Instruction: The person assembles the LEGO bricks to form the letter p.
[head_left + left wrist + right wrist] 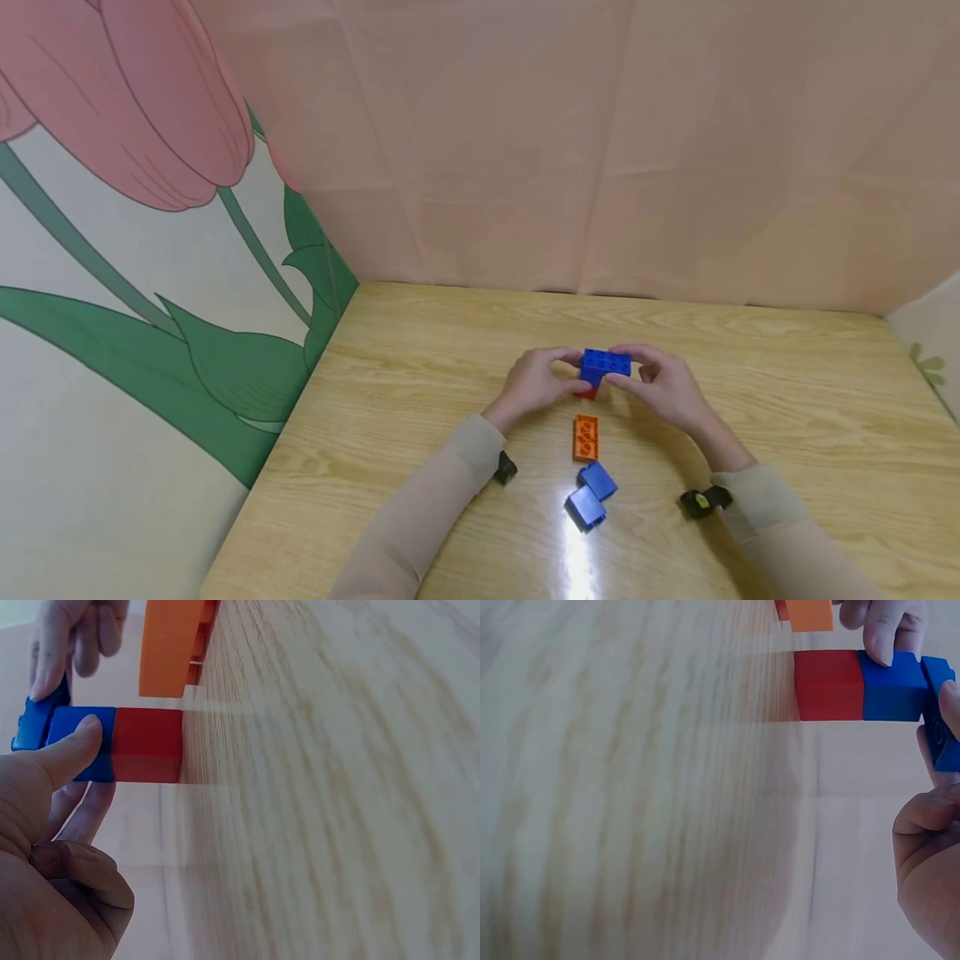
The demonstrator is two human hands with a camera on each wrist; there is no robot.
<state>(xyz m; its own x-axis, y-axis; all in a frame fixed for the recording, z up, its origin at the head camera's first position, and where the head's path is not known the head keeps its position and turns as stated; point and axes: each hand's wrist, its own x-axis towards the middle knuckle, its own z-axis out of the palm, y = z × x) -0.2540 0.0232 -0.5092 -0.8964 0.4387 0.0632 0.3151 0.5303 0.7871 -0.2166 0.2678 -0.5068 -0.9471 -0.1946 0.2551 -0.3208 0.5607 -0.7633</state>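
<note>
A red brick [830, 685] stands on the table with a square blue brick [891, 686] stacked on it. My left hand [534, 383] pinches that blue brick between thumb and fingers, steadying the stack. Over its top lies a longer, thin blue brick [606, 362] with studs facing up, jutting out to the right. My right hand [670, 390] pinches this long brick by its overhanging end. Seen from the right wrist, it sits slightly tilted, with a thin gap showing along part of the joint.
Nearer the person, an orange brick [586, 437] lies with its hollow underside up. Below it are two blue bricks, one [597, 480] right against the other [585, 507]. The wooden table [420, 350] ends at a pink cloth backdrop [487, 167]; a tulip-printed panel [225, 350] borders its left side.
</note>
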